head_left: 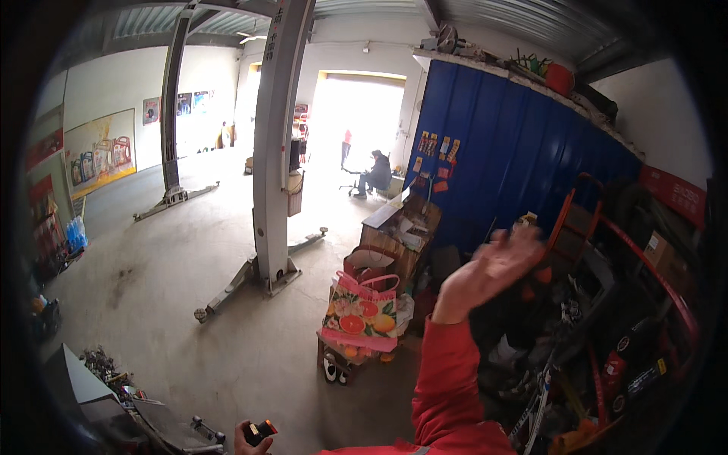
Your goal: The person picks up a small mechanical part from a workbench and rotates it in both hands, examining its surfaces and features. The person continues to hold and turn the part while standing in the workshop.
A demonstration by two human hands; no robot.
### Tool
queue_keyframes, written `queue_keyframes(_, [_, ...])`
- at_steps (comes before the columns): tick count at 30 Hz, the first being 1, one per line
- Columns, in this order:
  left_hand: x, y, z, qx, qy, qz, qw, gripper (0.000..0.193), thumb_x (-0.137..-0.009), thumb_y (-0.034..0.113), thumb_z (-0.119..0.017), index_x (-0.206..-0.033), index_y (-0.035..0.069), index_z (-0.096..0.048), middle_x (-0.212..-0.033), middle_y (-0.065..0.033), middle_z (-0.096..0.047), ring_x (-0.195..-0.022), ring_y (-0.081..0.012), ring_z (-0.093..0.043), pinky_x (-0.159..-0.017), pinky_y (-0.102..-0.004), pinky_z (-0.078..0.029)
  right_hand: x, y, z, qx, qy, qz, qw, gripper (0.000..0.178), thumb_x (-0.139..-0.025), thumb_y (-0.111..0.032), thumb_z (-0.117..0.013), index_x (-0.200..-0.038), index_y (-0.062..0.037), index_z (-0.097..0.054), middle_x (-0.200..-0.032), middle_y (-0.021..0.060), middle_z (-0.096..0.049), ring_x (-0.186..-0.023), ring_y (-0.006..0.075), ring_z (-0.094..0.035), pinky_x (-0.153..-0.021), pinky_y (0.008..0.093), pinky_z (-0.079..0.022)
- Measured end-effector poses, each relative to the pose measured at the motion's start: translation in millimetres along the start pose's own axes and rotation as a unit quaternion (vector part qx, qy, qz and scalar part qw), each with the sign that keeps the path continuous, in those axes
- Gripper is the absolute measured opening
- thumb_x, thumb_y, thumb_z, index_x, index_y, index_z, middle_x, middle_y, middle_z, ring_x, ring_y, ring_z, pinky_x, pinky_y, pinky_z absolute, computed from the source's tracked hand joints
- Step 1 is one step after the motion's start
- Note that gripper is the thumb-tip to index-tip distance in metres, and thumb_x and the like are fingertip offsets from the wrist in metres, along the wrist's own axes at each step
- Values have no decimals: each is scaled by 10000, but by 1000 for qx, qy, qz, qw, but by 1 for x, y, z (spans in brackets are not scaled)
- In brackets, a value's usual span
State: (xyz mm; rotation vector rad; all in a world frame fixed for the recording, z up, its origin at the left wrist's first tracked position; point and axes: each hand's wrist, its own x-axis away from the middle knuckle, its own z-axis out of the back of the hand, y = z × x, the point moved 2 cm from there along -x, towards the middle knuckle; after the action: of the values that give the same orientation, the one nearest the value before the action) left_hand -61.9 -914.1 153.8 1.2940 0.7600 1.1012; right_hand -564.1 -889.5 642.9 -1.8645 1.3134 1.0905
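My right hand (489, 273) is raised in front of me at the end of a red sleeve, its fingers stretched out and a little blurred. Nothing shows in it. Behind that hand are dark, crowded shop goods and an orange hand truck (574, 224). Low at the bottom edge, my left hand (249, 441) is wrapped round a small black object with an orange band (262, 431). Only part of that hand shows, and the object's exact kind cannot be made out.
A grey lift post (273, 152) with floor arms stands ahead. A fruit-print bag (362, 311) rests near a wooden desk (413, 227). A person (375, 174) sits by the bright doorway. Metal parts (106, 368) lie at lower left; a blue partition (493, 136) rises right.
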Motion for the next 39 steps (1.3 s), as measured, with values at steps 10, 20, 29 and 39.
queue_keyframes(10, [10,32,-15,125,70,-74,987,802,-877,352,-934,-1478,36,-507,-1221,-38,-642,-1088,-145,-635,-965,-310,-528,158,-47,32,-132,-264,-245,924,716,-1013,-339,-782,-1552,28,-486,-1506,214,-564,-1383,362,-565,-1172,461,-451])
queue_keyframes(20, [18,93,-33,147,11,-75,986,896,-856,503,-936,-1481,5,-530,-1241,-77,-642,-1134,-188,-640,-1010,-339,-527,340,-202,112,-312,-642,-348,608,570,-992,-285,-831,-1487,-64,-653,-1176,180,-779,-1044,359,-765,-910,458,-614])
queue_keyframes(29, [21,94,-30,152,-14,-90,984,895,-831,449,-966,-1470,-1,-529,-1274,-99,-669,-1183,-212,-661,-1046,-357,-529,350,-215,119,-331,-686,-415,497,585,-976,-221,-853,-1487,-55,-622,-1053,130,-733,-910,246,-710,-847,388,-597])
queue_keyframes(39, [27,92,-30,149,-38,-104,983,883,-801,268,-1010,-1485,27,-505,-1329,-105,-674,-1231,-231,-676,-1080,-384,-548,357,-224,137,-350,-634,-493,483,481,-997,-189,-838,-1399,-14,-640,-850,76,-660,-763,160,-587,-718,361,-523])
